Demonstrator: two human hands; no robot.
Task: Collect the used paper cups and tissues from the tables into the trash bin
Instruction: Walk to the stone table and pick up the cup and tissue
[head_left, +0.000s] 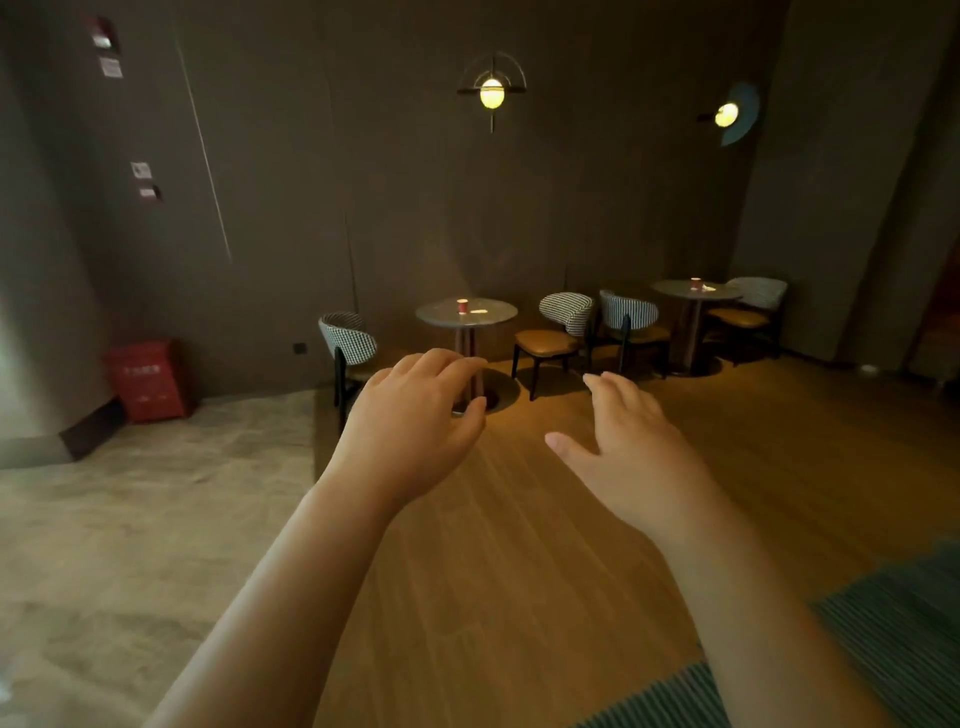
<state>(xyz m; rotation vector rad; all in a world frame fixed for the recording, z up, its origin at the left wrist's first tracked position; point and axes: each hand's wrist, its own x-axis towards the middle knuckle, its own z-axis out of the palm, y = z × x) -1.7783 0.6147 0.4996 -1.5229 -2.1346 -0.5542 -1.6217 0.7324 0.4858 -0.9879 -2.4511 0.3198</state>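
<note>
Pretty much nothing's done yet, by the look of it. Up close, the person's left hand (415, 415) has its fingers loosely curled around nothing and the right hand (634, 441) is spread and relaxed, also empty. Further off, a small red paper cup (462, 306) and a pale tissue (479, 311) sit on the round grey table (441, 314). Beyond that, a second red cup (696, 283) waits on the far round table (672, 290). No obvious trash bin in sight.

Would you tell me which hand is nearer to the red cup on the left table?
Left. The left hand sits below the cup, not touching; the right hand is lower and farther right.
</note>
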